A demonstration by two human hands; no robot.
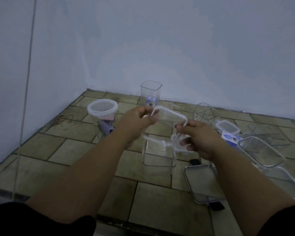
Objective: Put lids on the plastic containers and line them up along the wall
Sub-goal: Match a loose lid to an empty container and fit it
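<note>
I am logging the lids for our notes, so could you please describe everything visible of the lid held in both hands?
The lid is a rounded-corner rectangle of clear plastic with a thicker whitish rim. It sits on no container: it is held in the air, tilted. The left hand pinches its far left corner; the right hand grips its right edge. Below it an open clear container stands on the tiled floor.

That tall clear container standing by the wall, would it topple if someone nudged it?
Probably: the tall container stands narrow for its height, so a push near the rim may tip it. It looks nearly empty, with only a small bluish item at the bottom, so likely light.
</note>
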